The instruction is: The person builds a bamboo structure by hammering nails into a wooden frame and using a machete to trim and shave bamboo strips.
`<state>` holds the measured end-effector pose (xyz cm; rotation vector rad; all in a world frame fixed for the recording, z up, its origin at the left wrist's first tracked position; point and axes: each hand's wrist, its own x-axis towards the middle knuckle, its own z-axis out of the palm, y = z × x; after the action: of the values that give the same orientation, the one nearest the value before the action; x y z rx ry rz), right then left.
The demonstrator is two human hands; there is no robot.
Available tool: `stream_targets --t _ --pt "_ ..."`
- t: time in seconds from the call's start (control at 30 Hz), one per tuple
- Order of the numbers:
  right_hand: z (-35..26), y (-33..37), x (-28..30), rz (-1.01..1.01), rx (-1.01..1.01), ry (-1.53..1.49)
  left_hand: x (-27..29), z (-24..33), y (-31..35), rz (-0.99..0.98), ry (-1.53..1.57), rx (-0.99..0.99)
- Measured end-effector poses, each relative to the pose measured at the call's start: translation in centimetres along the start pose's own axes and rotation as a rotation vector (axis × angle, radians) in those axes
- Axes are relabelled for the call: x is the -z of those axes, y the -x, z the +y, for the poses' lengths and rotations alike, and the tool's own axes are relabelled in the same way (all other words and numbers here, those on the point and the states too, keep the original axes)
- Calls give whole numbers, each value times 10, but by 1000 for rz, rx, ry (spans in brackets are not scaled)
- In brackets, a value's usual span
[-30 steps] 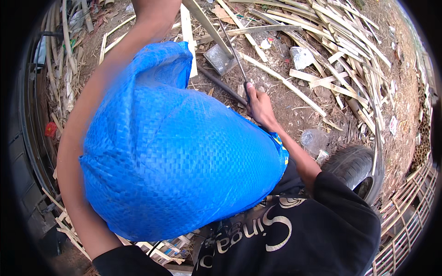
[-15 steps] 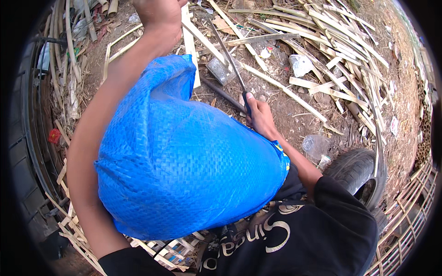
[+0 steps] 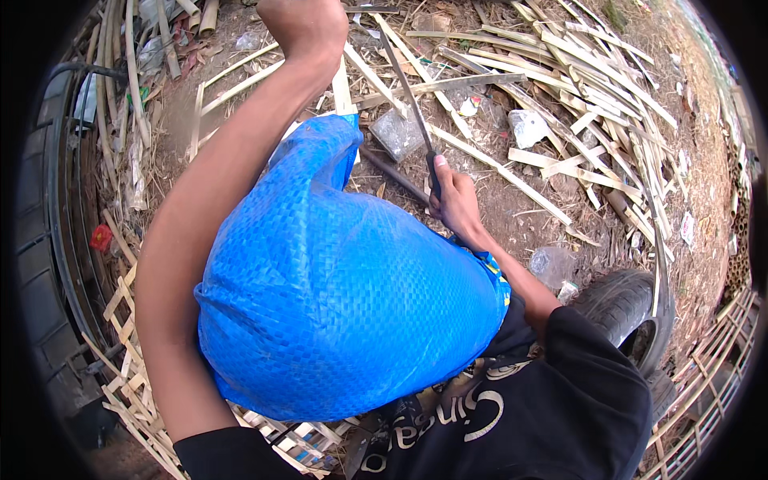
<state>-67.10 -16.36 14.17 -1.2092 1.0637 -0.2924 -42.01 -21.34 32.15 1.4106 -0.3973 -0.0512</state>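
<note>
A blue woven plastic sack (image 3: 352, 296) lies bulging over my lap. My right hand (image 3: 458, 204), beyond its right side, is closed round the black handle of a long-bladed knife (image 3: 412, 100). The blade points away and slightly left. My left arm reaches along the sack's left side. At the top edge my left hand (image 3: 310, 32) is closed, its fingers partly cut off by the picture. A thin dark strip (image 3: 372, 10) shows beside it; I cannot tell whether the hand grips it. A pale bamboo strip (image 3: 342, 88) stands out beyond the sack's far end.
Split bamboo strips (image 3: 592, 88) lie heaped on the dirt at the far right. A tyre (image 3: 620, 308) is near my right elbow. Woven bamboo lattice (image 3: 708, 376) stands at the lower right. A clear plastic piece (image 3: 552, 266) and a dark metal frame (image 3: 60, 240) flank me.
My left hand has moved slightly right and up, and the dark strip now shows beside it. The sack appears shifted a little right and down. My right hand still holds the knife.
</note>
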Motion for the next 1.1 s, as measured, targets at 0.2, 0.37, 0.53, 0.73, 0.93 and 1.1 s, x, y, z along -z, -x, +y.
stream_targets --t 0.2,0.37,0.53,0.73,0.93,1.1 --pt "0 17 -8 60 325 -7 1 8 16 -74 -144 -43" --pt "-2 5 -12 25 7 147 -5 12 11 -44 -181 -93" --pt "-13 20 -9 10 -37 -47 2 9 12 -73 -193 -87" --pt "-21 23 -9 35 152 133 6 16 21 -157 -269 -117" --pt "-1 11 -17 40 -47 76 7 8 8 -131 -160 -185" --pt "-7 7 0 2 -103 -37 2 20 12 -431 13 -269"
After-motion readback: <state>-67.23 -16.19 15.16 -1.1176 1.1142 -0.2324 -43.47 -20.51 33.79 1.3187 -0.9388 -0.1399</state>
